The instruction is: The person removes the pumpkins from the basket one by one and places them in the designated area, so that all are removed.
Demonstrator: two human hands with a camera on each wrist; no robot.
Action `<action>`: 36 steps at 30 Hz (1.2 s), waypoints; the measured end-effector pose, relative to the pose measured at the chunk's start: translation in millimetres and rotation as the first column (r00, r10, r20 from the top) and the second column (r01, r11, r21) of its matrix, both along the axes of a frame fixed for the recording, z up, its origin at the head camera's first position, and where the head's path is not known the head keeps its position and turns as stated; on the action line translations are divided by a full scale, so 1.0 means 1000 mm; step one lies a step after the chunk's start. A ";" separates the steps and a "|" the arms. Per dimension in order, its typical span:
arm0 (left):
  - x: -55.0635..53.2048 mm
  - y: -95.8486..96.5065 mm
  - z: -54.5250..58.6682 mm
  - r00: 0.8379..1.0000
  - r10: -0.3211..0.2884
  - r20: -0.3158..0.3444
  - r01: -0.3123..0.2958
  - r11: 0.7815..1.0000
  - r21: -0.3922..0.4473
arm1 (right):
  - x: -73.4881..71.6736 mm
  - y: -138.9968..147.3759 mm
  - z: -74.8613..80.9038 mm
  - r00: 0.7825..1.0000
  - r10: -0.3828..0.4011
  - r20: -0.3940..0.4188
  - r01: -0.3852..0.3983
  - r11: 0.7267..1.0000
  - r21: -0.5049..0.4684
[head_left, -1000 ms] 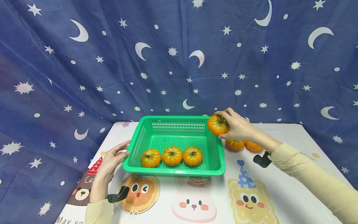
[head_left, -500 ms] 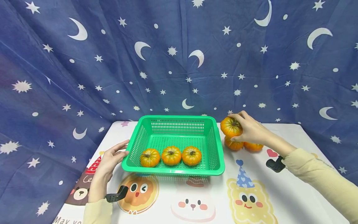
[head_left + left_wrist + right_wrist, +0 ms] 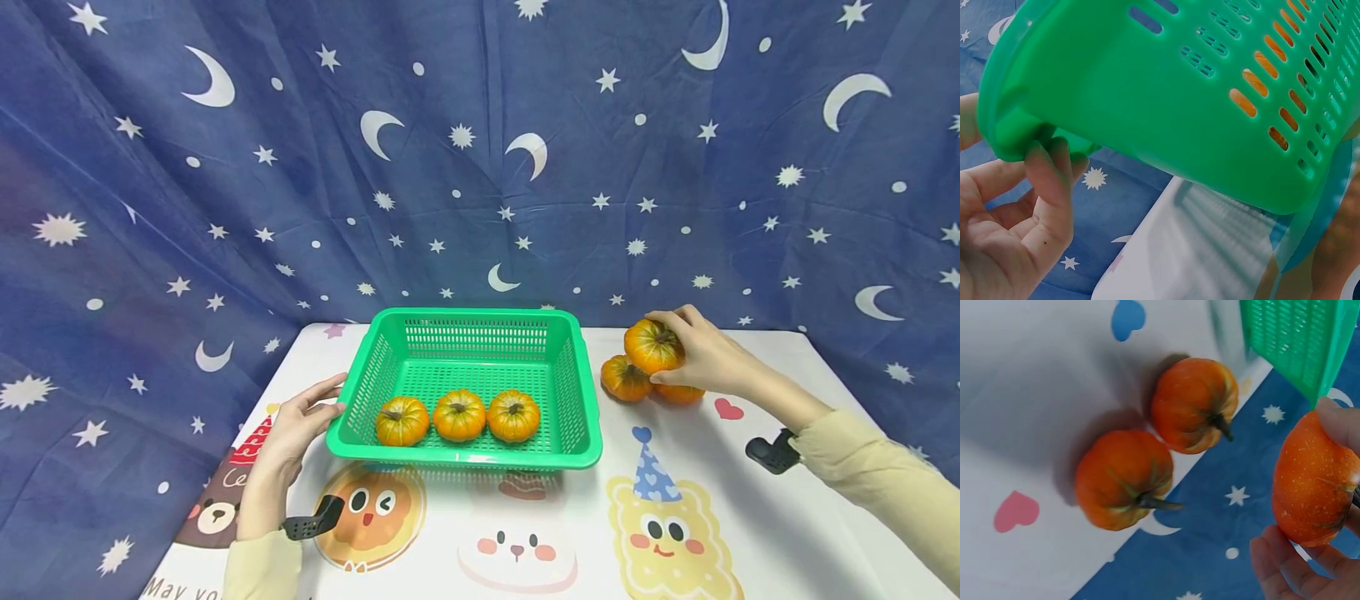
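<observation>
A green plastic basket point(image 3: 480, 460) with slotted walls holds a row of three small orange pumpkins point(image 3: 460, 416) along its near side. At the basket's left end, my left hand point(image 3: 296, 429) grips the rim; in the left wrist view its fingers point(image 3: 1047, 187) curl under the rim. My right hand point(image 3: 705, 354) holds another pumpkin point(image 3: 654, 346) between thumb and fingers, right of the basket. In the right wrist view, this pumpkin point(image 3: 1313, 481) is raised apart from two others on the table, a nearer pumpkin point(image 3: 1125, 478) and a farther pumpkin point(image 3: 1191, 406).
A white table cover point(image 3: 780, 517) with cartoon prints lies under everything. Behind it hangs a blue curtain point(image 3: 480, 208) with moons and stars. Black wrist cameras point(image 3: 315, 518) are worn on both wrists.
My right hand has carried its pumpkin rightward, from the basket's back right corner to over the two pumpkins on the table. My left hand has stayed at the basket's left rim.
</observation>
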State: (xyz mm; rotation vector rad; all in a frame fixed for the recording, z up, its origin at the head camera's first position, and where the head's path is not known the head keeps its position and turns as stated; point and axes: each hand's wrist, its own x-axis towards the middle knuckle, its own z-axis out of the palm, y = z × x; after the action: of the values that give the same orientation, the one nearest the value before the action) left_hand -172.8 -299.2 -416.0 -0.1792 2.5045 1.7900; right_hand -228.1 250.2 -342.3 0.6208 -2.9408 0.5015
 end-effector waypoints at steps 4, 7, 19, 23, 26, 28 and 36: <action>0.001 0.000 0.001 1.000 0.003 0.004 -0.003 1.000 0.000 | 0.003 0.009 -0.003 1.000 -0.023 0.005 0.023 1.000 -0.004; 0.001 0.000 0.000 1.000 0.005 0.009 -0.005 1.000 -0.004 | 0.006 0.017 -0.006 0.999 -0.038 0.014 0.038 0.999 0.001; 0.002 0.000 -0.001 1.000 0.019 0.003 -0.019 1.000 -0.008 | 0.016 0.052 -0.021 0.995 -0.104 0.007 0.103 0.994 0.031; 0.001 0.000 -0.001 1.000 0.019 0.002 -0.019 1.000 -0.007 | 0.018 0.065 -0.030 0.992 -0.122 -0.022 0.122 0.992 0.025; 0.001 0.000 -0.001 1.000 0.021 0.004 -0.021 1.000 -0.011 | 0.017 0.074 -0.037 0.990 -0.140 -0.035 0.140 0.990 0.013; 0.001 0.000 -0.001 1.000 0.022 0.007 -0.022 1.000 -0.013 | 0.017 0.078 -0.040 0.987 -0.158 -0.017 0.158 0.987 0.005; -0.001 0.000 0.000 1.000 0.022 0.007 -0.022 1.000 0.000 | 0.013 0.091 -0.050 0.971 -0.231 0.064 0.231 0.973 0.006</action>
State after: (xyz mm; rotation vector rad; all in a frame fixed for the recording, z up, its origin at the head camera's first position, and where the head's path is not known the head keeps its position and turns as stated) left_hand -173.7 -298.8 -415.9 -0.2127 2.5070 1.7948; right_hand -214.7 341.1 -392.2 0.2602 -3.0180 0.5067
